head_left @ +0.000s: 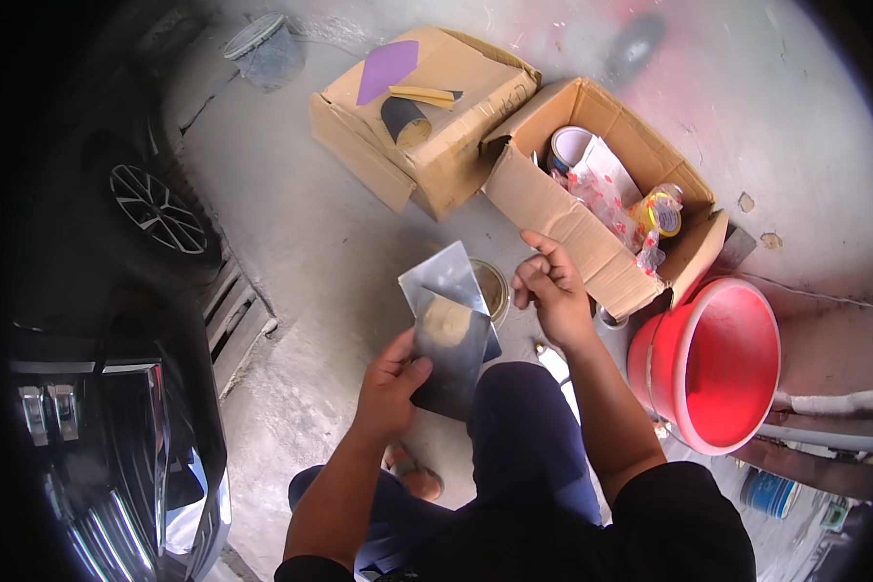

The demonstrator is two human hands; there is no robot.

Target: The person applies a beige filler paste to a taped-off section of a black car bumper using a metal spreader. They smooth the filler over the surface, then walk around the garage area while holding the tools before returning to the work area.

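My left hand point(394, 388) is closed on the lower left edge of a dark flat board point(441, 373), thumb on top. A rounded beige patch of paste point(447, 321) lies on the board. Behind its top edge shows a thin, shiny grey sheet point(436, 267); whether they are joined I cannot tell. To the right my right hand point(555, 291) is raised, index finger stretched out and the others loosely bent, with nothing visible in it. An open round can point(492, 289) stands on the floor between my hands, partly hidden by the board and sheet.
Ahead stands a cardboard box point(456, 145) with purple and dark sheets on top. An open carton point(572, 228) beside it holds tape rolls and plastic wrap. A red tub point(732, 364) is at right. A black car point(116, 388) lines the left; a grey bucket point(265, 56) stands far left.
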